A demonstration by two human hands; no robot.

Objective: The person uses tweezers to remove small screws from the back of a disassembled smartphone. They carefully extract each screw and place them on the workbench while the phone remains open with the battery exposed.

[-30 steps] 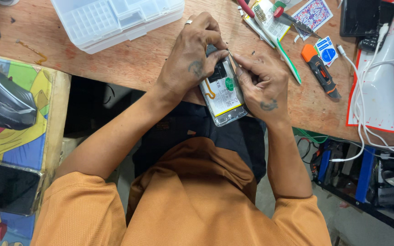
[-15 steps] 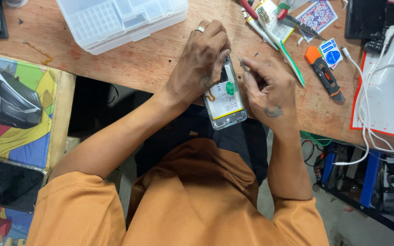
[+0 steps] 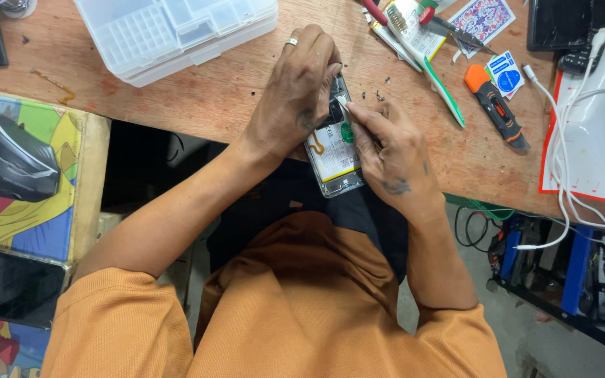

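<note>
Both hands meet at the front edge of the wooden bench (image 3: 232, 98), right over an opened phone (image 3: 332, 157). The phone lies back-side up, its cover off: a pale rectangular battery with a green tab and a curl of orange ribbon, framed by a thin silver rim. Its lower end hangs past the bench edge, above the person's orange ribbed shirt.

The left hand (image 3: 295, 98), silver ring on one finger, curls over the phone's top-left corner, fingers pressed down on the frame in a firm grip. The right hand (image 3: 390, 150) comes in from the phone's right side, thumb and forefinger pinched together on a thin metal tool (image 3: 342, 105) whose tip touches the dark circuit area near the phone's top. Whether it is tweezers or a small driver, I cannot tell.

Just beyond the phone's top end, tiny dark screws (image 3: 372, 94) lie scattered on the scuffed wood. Further right of the phone lies an orange-and-black utility knife (image 3: 495, 105), and beyond that white cables (image 3: 561, 168) loop over a white mat with a red border (image 3: 596, 119). Up and to the left of the phone stands a clear plastic compartment box (image 3: 176, 31), ribbed and glossy. Far left of the phone is a colourful printed mat (image 3: 29, 175).
</note>
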